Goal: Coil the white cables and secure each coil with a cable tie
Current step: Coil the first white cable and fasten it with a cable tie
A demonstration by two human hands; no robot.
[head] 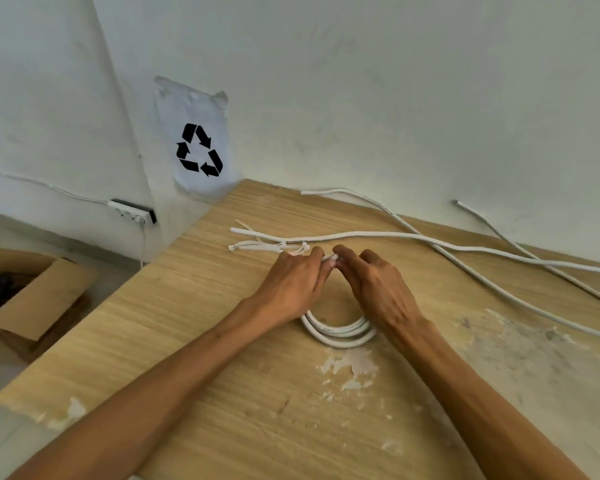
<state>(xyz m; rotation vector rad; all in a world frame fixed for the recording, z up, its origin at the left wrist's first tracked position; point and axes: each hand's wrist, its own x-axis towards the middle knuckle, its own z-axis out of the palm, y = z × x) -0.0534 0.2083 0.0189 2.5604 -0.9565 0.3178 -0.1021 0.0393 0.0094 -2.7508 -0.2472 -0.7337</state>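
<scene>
White cable coil (340, 332) is lying flat on the desk (194, 341). Left hand (291, 285) and right hand (378, 289) are pinching its far side together. Cable is looking stiff and springy; best gripped across all turns. Loose cables (430, 239) are lying beyond.

- A wooden table (194, 341) with white paint smears on its near part fills the lower view, set against a pale wall.
- A coil of white cable (340, 332) lies flat on the table.
- The left hand (288, 289) and the right hand (378, 285) meet at the far side of the coil, fingers curled and pinching the white strands there.
- A bunch of white cable ties (267, 244) lies just beyond the hands.
- Loose white cables (465, 247) run across the table's far right.
- A recycling-symbol sheet (198, 147) is taped to the wall.
- A power strip (132, 211) and a cardboard box (32, 299) sit on the left.
</scene>
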